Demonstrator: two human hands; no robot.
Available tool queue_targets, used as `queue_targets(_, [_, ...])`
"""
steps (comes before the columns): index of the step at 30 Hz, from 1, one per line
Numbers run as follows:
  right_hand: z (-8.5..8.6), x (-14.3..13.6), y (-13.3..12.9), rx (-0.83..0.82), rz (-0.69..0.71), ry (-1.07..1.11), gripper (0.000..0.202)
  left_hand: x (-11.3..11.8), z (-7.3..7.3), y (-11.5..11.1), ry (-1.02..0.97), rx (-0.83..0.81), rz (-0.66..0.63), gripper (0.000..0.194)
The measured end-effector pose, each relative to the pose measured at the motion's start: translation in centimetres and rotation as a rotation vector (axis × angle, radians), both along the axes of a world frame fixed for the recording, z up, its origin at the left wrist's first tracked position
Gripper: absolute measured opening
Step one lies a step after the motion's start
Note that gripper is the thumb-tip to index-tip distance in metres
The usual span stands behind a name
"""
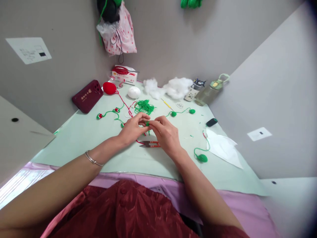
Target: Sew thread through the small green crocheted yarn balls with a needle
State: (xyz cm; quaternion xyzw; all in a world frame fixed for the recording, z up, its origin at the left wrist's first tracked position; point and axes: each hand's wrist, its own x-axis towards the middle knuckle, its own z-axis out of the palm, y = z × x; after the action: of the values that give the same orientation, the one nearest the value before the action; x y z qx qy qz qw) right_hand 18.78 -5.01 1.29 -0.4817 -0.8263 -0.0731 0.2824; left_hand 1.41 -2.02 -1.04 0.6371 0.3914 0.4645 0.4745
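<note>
My left hand (pixel 133 128) and my right hand (pixel 167 133) meet over the middle of the table, fingertips pinched together. Between them is a small green yarn piece (pixel 147 123), mostly covered by the fingers. Red and green strands hang below it. Orange-handled thread snips (pixel 148 144) lie just under my right hand, which hides part of their handle. Beyond my hands sits a loose heap of green yarn (pixel 145 106). A red yarn ball (pixel 109 88) and a white yarn ball (pixel 134 93) rest farther back.
White stuffing (pixel 177 88), a pen cup (pixel 192 92) and a bottle (pixel 210 91) line the back. A yellow crochet hook (pixel 167 104) lies near small green yarn balls (pixel 173 114). On the left stands a maroon phone (pixel 88 96); white paper (pixel 223 147) lies at right.
</note>
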Motion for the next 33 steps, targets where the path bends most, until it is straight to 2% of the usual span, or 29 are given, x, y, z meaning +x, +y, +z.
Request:
queue_targets(4, [0.3, -0.2, 0.0, 0.098, 0.023, -0.046, 0.017, -0.1, -0.2, 0.0, 0.06, 0.045, -0.035, 0.029])
queue_targets(8, [0.6, -0.5, -0.2, 0.175, 0.082, 0.071, 0.021, -0.2, 0.0, -0.1, 0.047, 0.044, -0.05, 0.031])
queue_targets(11, [0.7, -0.9, -0.4, 0.125, 0.151, 0.191, 0.018, -0.2, 0.3, -0.3, 0.091, 0.034, -0.072, 0.029])
queue_targets(13, [0.8, -1.1, -0.4, -0.046, 0.183, 0.398, 0.015, -0.1, 0.4, -0.4, 0.088, 0.024, -0.09, 0.027])
queue_targets(17, [1.2, -0.5, 0.2, -0.605, 0.239, 0.875, 0.024, 0.0, 0.5, -0.5, 0.044, -0.004, -0.118, 0.028])
queue_targets(19, [1.7, -0.1, 0.5, -0.711, 0.266, 1.004, 0.026, 0.1, 0.6, -0.5, 0.05, -0.025, -0.128, 0.03])
queue_targets(24, [2.7, 0.7, 0.3, -0.671, 0.331, 1.203, 0.023, -0.1, 0.9, -0.7, -0.031, -0.083, -0.178, 0.032])
queue_targets(29, [2.7, 1.1, 0.2, -0.561, 0.247, 1.077, 0.018, -0.5, 1.0, -0.5, -0.105, -0.107, -0.162, 0.032])
queue_targets(33, [1.9, 1.5, 0.7, -0.352, 0.168, 0.942, 0.01, -0.5, 1.0, -0.2, -0.118, -0.115, -0.14, 0.033])
